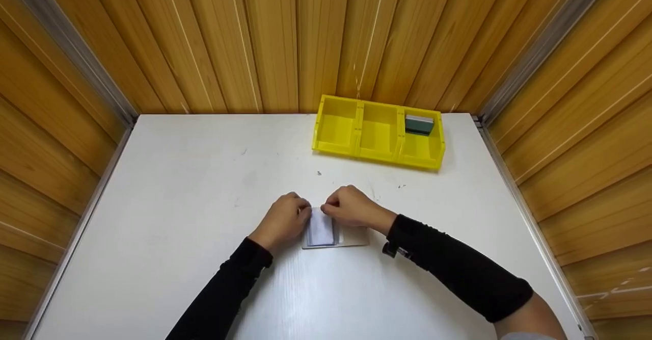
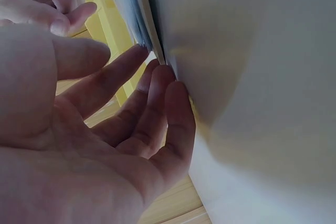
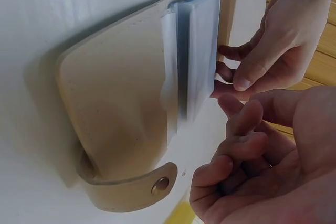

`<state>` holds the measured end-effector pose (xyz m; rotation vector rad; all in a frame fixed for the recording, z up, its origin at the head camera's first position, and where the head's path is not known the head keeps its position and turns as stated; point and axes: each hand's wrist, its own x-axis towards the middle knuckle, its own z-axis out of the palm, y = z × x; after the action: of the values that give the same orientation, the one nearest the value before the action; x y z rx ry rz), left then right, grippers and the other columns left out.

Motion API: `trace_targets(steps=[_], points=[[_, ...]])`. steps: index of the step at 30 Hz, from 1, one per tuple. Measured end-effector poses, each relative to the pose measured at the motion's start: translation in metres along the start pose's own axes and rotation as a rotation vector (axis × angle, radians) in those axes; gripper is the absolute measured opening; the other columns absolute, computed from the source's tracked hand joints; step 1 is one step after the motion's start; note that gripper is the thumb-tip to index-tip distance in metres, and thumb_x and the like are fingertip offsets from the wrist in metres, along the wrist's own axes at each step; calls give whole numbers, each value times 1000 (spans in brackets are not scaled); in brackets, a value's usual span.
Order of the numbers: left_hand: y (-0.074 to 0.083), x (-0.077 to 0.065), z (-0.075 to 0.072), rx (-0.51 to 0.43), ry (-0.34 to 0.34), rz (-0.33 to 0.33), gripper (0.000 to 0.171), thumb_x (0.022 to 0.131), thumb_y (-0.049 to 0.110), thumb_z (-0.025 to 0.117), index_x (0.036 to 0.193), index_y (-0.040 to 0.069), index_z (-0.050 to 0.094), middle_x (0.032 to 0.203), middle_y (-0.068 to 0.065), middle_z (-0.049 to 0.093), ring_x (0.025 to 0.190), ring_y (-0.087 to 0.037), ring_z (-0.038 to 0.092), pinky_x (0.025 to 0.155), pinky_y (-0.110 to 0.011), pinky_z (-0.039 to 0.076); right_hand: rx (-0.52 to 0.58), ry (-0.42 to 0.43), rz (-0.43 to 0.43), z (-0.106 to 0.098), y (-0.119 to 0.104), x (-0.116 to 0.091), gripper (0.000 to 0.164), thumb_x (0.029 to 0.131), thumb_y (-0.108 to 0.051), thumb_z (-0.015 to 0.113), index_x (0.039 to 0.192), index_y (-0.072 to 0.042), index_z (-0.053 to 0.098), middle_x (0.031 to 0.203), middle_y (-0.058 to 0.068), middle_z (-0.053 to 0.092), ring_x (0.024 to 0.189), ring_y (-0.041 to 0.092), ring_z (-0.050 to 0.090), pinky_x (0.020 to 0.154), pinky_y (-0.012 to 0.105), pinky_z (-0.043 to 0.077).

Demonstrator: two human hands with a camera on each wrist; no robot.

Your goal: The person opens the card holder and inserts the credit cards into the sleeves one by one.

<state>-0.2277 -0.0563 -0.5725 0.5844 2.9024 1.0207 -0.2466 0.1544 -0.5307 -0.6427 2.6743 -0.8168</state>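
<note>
An opened beige card holder (image 1: pixel 355 237) lies on the white table, its clear sleeves (image 3: pixel 202 45) stacked on the left half. A strap (image 3: pixel 131 190) with a metal snap curves off the cover's outer edge. At the holder's left edge is my left hand (image 1: pixel 285 217), its bent fingertips touching the sleeves and cover edge, the thumb apart from them in the left wrist view. My right hand (image 1: pixel 351 206) hovers by the top of the sleeves with loosely curled fingers (image 3: pixel 247 116); nothing shows between them. Both hands' fingertips come close together near the sleeve corner.
Behind the hands stands a yellow three-compartment bin (image 1: pixel 377 131). Its right compartment contains a dark green, flat-sided object (image 1: pixel 419 125) with a pale top. Wood-patterned walls (image 1: pixel 244 44) enclose the table (image 1: pixel 193 192) at the back and sides.
</note>
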Motion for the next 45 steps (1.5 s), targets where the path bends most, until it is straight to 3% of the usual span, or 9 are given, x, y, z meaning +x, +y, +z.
trace_targets(steps=[5,12,20,26,34,38,42,45], points=[[-1,-2,3,-3,-19,4,19,92,26,69,99,10,75,96,-6,65,88,-19,57,81,-36,48,-22,-5,-13,1,5,-4,31,94,-29,61,74,-13,78,54,-13,52,51,4,43,51,22,33],[-2,0,3,-1,-30,-12,20,89,22,70,104,9,75,100,-7,65,93,-20,58,84,-37,48,-51,16,-31,-4,14,-9,28,94,-29,61,80,-13,79,61,-11,58,55,4,47,53,22,37],[-2,-3,0,16,-35,-16,22,88,22,71,105,8,74,102,-6,65,97,-21,58,88,-38,48,-48,46,50,-21,37,-11,28,95,-28,59,87,-11,80,69,-6,67,60,6,55,59,23,45],[-1,-1,2,13,-25,-17,22,87,21,70,104,7,74,102,-7,65,97,-21,58,90,-39,48,-46,123,124,-56,60,-11,26,94,-28,62,96,-9,79,87,2,74,70,15,58,65,28,48],[2,-5,5,22,-39,-46,22,88,22,71,105,8,75,102,-6,65,96,-20,58,89,-38,49,-39,166,291,-112,90,-17,26,95,-30,61,102,-12,78,82,6,66,70,21,57,61,30,45],[7,-2,8,18,-26,-40,22,88,22,71,105,8,75,102,-7,65,97,-21,59,90,-39,49,-90,228,347,-144,111,-19,27,94,-29,58,100,-10,76,82,6,63,72,21,57,61,30,44],[12,0,10,23,-25,-36,24,88,22,71,106,7,75,102,-8,65,96,-21,59,89,-40,50,-189,302,332,-164,141,-19,26,93,-25,54,81,-7,70,67,3,49,62,20,48,56,30,38],[13,3,8,23,-23,-32,24,88,21,71,106,6,75,101,-7,65,96,-21,59,88,-39,50,-242,305,345,-178,156,-15,28,94,-24,53,86,-5,71,70,6,55,63,21,51,58,32,40]])
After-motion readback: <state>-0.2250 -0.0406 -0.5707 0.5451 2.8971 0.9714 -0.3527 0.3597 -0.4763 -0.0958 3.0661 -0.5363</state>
